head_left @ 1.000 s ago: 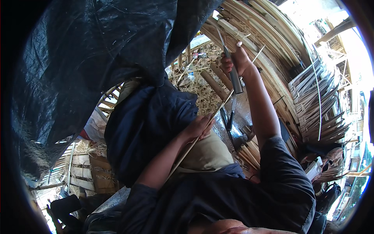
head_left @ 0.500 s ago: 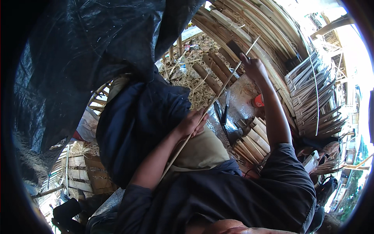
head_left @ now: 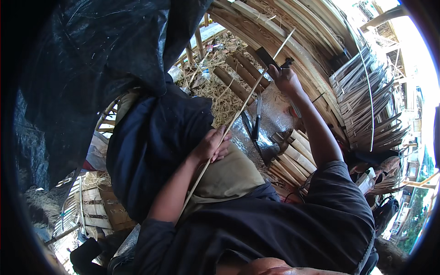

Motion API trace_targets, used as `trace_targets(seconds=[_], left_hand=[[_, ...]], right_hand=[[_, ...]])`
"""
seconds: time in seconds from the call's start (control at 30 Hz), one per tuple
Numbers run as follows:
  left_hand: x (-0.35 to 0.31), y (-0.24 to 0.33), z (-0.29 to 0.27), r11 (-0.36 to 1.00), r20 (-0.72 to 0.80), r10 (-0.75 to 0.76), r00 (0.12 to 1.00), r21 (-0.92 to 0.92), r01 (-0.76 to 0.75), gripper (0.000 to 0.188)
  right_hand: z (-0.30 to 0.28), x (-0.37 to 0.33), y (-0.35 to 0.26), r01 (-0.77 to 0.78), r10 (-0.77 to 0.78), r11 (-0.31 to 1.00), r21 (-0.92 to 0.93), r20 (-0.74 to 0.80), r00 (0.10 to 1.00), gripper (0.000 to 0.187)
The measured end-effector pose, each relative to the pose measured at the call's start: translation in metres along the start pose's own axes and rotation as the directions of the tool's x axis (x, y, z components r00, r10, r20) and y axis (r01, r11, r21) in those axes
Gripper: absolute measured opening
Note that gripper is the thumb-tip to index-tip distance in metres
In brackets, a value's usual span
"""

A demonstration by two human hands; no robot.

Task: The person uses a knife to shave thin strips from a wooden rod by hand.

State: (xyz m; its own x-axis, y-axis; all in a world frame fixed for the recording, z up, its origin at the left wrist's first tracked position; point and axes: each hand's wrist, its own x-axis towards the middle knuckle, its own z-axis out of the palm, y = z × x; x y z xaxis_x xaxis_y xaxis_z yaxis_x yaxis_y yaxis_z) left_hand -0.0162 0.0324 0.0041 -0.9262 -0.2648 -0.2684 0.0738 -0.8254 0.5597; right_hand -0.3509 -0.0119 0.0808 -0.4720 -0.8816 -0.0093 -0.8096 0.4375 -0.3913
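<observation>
A long, thin bamboo strip [head_left: 247, 98] slants from beside my left arm, across my lap, up to the far right. My left hand [head_left: 213, 145] is closed around its lower part, above my khaki-covered thigh. Farther up, my right hand [head_left: 288, 82] grips a dark, broad-bladed knife [head_left: 265, 57]. Its blade lies close to the strip; whether the edge touches cannot be made out. Two more knives lie side by side below on a shiny silvery sheet [head_left: 275, 112]: one dark-handled knife [head_left: 257, 120] and a darker blade [head_left: 247, 124].
Split bamboo pieces [head_left: 298, 158] lie in a bundle right of my lap. Long slats [head_left: 293, 41] line the far right, with a stack of dry leaf strips [head_left: 362, 91] beside them. Shavings [head_left: 220, 107] litter the ground. A black plastic sheet [head_left: 105, 55] hangs at the left.
My right hand, the broad knife and the strip's far end sit slightly farther left and lower in relation to the slats. The view has shifted a little. Both grips stay the same.
</observation>
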Motion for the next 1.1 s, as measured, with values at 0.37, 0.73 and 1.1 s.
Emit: trace_targets(seconds=[0.37, 0.73, 1.1], left_hand=[[-0.007, -0.004, 0.009, 0.996, -0.034, -0.007, 0.999, 0.085, 0.01, 0.043], [0.0, -0.001, 0.01, 0.99, -0.086, -0.018, 0.996, 0.138, 0.03, 0.044], [0.001, 0.001, 0.013, 0.994, -0.091, 0.006, 0.996, 0.109, 0.004, 0.045]], right_hand=[[-0.024, -0.011, -0.006, -0.24, 0.228, 0.971, 0.008, 0.275, 0.934, 0.074], [-0.029, 0.019, 0.008, -0.289, 0.275, 0.957, 0.019, 0.25, 0.928, 0.075], [-0.003, 0.023, 0.007, -0.06, 0.124, 0.964, -0.259, 0.238, 0.963, 0.053]])
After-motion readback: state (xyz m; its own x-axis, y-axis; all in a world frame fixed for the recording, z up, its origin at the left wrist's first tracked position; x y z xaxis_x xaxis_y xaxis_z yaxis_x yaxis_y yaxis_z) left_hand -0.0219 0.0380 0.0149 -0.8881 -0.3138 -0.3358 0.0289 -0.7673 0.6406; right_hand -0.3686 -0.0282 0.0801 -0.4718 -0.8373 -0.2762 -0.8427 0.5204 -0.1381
